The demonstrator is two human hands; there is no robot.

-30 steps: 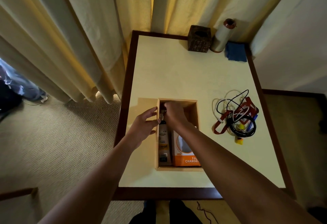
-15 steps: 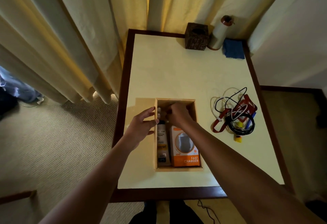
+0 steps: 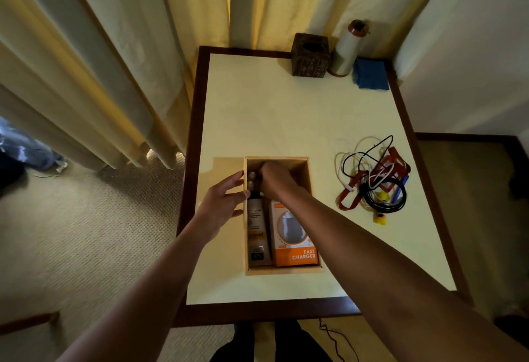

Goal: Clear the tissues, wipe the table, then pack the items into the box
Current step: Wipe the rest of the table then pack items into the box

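On the table, the box (image 3: 283, 271): it sits open-topped toward the near edge of the table (image 3: 257, 118), long side running away from me.
Left hand (image 3: 220, 204): open, fingers straight, fingertips against the outside of the box's left wall.
Right hand (image 3: 273, 180): reaching down into the far left corner of the box, fingers curled under; I cannot tell whether they grip anything, since the hand hides what is below it.
Inside the box: a slim tube (image 3: 256, 224) lies along the left wall, its far end under my right hand; an orange charger carton (image 3: 294, 247) lies just beside it, against the right wall and the near end.
Right of the box: a tangle of cables (image 3: 375, 178), black and white, mixed with a red strap and small yellow and blue bits, well apart from the box.
Beyond the box: a dark tissue holder (image 3: 310, 59), an upright roll (image 3: 347, 49) just right of it, and a blue cloth (image 3: 370, 75), all at the table's far edge.
Left of the box: curtains (image 3: 114, 61) hang down to the carpet past the table's side.
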